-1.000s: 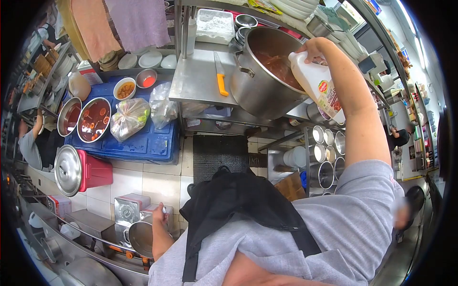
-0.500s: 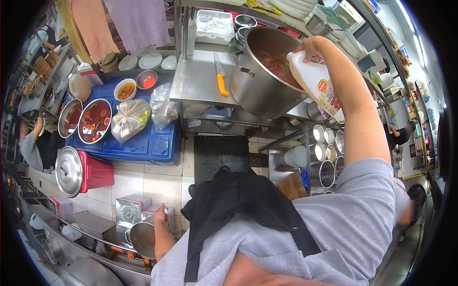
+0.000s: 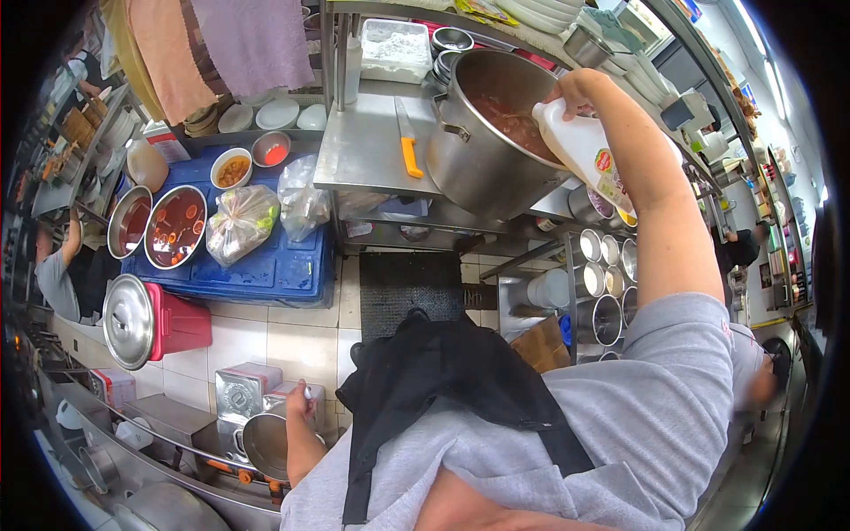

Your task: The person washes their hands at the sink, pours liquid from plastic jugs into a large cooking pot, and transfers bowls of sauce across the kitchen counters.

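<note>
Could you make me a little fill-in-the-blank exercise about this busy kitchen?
1. The person's ____ hand holds a white jug at the rim of a large steel pot.
2. The knife on the steel counter has a handle coloured ____.
3. Two plastic bags rest on a plastic surface coloured ____.

Missing words: right; orange; blue.

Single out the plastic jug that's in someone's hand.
The white Del Monte jug, gripped by the right hand near the steel stockpot. The jug of tan liquid by the blue chest is in no hand.
</note>
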Demonstrator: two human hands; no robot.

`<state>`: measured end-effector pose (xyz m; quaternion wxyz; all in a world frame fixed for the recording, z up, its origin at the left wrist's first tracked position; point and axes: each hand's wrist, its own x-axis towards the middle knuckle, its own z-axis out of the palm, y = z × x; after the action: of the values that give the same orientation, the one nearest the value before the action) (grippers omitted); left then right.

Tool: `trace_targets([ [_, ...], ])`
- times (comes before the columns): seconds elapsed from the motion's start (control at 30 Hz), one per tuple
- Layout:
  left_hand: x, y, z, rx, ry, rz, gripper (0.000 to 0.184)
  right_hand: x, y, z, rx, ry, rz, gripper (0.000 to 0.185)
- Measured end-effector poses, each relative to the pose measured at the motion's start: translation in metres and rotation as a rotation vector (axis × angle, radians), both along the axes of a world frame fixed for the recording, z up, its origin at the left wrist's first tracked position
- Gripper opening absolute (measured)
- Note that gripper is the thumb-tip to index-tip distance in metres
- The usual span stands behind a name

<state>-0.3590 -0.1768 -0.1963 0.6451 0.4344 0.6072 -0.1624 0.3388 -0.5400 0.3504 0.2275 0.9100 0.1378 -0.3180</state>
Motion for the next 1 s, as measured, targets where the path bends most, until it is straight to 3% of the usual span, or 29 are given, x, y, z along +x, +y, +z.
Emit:
trace_targets([
  [0.63,-0.008,-0.008,-0.002,-0.013,-0.020,0.014,0.041,-0.005,-0.002,0.002,-0.022,0.018,-0.015,0.077],
  [1.0,-0.008,-0.013,-0.007,-0.010,-0.005,-0.008,0.042,-0.018,0.007,0.000,-0.231,-0.019,0.122,0.082],
])
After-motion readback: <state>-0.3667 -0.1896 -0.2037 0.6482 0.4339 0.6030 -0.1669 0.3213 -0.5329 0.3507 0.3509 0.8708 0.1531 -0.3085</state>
